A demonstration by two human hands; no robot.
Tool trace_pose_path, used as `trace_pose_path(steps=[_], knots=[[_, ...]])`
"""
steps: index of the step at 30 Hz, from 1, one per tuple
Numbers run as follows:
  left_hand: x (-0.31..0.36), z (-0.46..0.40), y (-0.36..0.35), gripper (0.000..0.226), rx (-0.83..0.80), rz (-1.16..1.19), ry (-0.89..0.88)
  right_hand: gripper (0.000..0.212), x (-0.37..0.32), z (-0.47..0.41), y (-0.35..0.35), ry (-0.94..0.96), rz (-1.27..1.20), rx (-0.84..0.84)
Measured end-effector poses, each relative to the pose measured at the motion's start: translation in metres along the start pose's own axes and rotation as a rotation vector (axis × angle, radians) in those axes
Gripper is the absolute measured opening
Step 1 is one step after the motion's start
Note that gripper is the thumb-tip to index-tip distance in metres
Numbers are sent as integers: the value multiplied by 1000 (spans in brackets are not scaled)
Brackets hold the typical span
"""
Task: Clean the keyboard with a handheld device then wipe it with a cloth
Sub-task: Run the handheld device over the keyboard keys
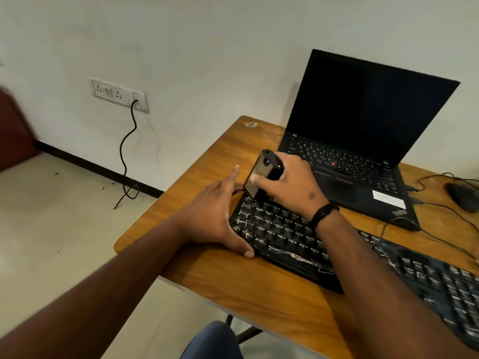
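A wooden table is filling the right and near part of the view, standing against a pale wall. An open black laptop is sitting at the table's far side, its screen dark. A black keyboard is lying nearer than the laptop, running from the middle of the table toward the near right edge, with white scratch marks showing on its keys and front strip. The left hand is bracing the keyboard's left end: its fingers are lying straight and spread, the thumb is pressing on the near left corner and the forefinger is stretching along the far left corner. The right hand is holding a small boxy handheld device, black with a tan side, fingers and thumb curling round it, and the device's lower end is touching the keys at the keyboard's far left corner. A dark wristband is circling the right wrist. A mouse is resting at the far right, its cord trailing over the table. On the wall to the left, a socket plate is carrying a black cable that is dangling to the floor.
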State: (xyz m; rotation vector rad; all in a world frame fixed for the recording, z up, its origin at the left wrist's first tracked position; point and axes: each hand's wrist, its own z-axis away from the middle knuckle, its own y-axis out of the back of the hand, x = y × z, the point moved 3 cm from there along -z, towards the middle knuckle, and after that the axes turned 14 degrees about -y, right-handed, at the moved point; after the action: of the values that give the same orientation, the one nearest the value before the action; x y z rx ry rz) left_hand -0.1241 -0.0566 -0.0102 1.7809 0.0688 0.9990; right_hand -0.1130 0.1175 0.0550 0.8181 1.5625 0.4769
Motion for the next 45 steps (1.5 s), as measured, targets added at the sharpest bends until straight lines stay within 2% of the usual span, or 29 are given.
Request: trace_pose_path(steps=[2, 6, 12, 17, 21, 26, 31, 37, 41, 45], knots=[[1, 1, 0, 164, 0, -6, -10, 21, -3, -2, 9, 2, 19, -68], [2, 1, 1, 163, 9, -13, -32, 23, -11, -1, 14, 41, -39, 60], [9, 3, 2, 158, -2, -24, -49, 27, -8, 5, 15, 9, 107, -136], [7, 2, 3, 161, -16, -7, -29, 22, -8, 4, 19, 30, 52, 58], [15, -2, 3, 164, -27, 59, -58, 21, 1, 9, 9, -22, 5, -64], [14, -2, -1, 162, 10, 7, -64, 24, -3, 8, 19, -39, 52, -136], [18, 0, -1, 157, 23, -10, -89, 20, 0, 12, 17, -30, 9, 1], [16, 0, 0, 155, 29, -9, -86, 25, -3, 11, 25, -72, 80, -90], [17, 1, -1, 154, 44, 1, -94, 20, -3, 18, 26, -43, 20, 51], [17, 2, 0, 155, 54, 4, -89, 27, 3, 22, 24, -84, 92, -62]])
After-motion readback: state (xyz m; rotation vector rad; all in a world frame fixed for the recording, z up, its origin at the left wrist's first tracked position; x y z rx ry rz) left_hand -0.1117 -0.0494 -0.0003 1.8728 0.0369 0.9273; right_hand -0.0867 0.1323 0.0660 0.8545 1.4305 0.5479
